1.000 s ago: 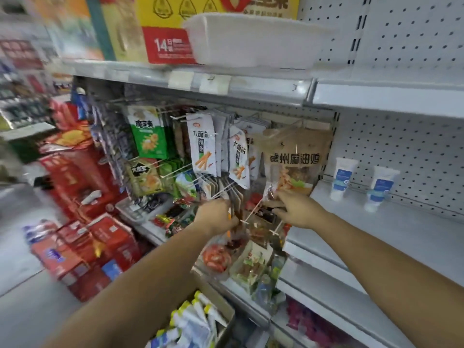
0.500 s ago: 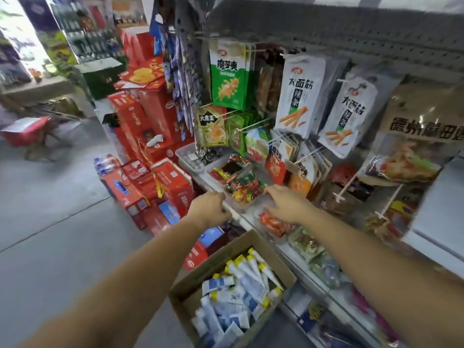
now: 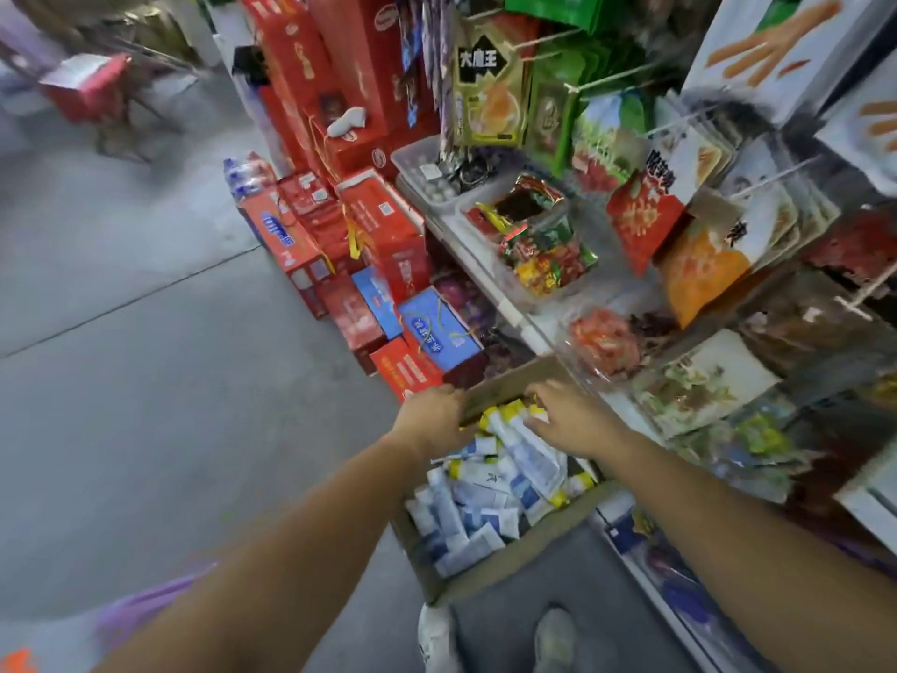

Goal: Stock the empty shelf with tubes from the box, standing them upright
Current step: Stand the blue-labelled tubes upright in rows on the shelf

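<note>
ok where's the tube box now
Head view, lower centre: the box sits on the floor against the snack shelves on the right, red cartons just beyond it, left hand and right hand at its far end.

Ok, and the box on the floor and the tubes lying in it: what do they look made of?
The box looks like plain brown cardboard with a matte finish: its walls are dull tan and unprinted, and it has a folded flap. The tubes are probably soft plastic, smooth with a slight sheen, printed white and blue, with yellowish caps. Motion blur leaves their exact material open.
</note>
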`<state>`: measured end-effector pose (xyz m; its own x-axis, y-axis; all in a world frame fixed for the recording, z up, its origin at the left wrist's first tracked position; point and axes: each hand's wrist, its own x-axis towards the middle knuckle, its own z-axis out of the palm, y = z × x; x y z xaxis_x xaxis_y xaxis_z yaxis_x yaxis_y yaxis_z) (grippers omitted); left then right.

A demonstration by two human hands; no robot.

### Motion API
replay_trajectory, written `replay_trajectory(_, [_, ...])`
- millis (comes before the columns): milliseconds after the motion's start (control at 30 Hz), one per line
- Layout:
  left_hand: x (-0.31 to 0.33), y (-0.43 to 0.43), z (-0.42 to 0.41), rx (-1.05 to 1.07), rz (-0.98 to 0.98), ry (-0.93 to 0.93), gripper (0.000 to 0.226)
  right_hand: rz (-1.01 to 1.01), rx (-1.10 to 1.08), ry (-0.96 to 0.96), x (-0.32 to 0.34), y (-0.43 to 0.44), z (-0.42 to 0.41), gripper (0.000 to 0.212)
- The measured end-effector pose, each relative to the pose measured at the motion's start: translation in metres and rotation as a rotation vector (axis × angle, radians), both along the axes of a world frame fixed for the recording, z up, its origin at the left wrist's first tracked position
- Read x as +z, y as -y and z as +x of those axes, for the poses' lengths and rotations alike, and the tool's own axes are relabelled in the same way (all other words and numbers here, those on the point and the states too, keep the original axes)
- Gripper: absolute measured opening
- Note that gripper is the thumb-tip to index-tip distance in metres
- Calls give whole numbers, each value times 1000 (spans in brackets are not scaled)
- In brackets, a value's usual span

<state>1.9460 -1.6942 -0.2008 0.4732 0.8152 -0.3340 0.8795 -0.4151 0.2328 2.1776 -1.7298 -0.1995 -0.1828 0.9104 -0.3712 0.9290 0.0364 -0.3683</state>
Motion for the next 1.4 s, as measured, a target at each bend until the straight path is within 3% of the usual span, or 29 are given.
replay_trajectory(367, [-146,41,-4,60,-235,-70,41,-269,-27,-52,-153,45,6,50])
replay_trajectory(733, [-221,56,-3,-63,-328,-168,44,-399,4,-71,-244,60,-8,49])
replay_trajectory(933, [-260,59,-16,-407,-221,-293,54,-403,75,-14,-276,62,-29,56])
replay_trajectory(1033, [-274,57,-25,-574,-103,-321,68,-422,123,32,-289,65,-42,47])
replay_trajectory(1167, [-294,52,-28,-648,-36,-342,67,-394,145,80,-303,69,-55,35])
replay_trajectory(1400, [-278,37,-23,-740,-28,-356,46,-515,-156,-131,-299,60,-44,43])
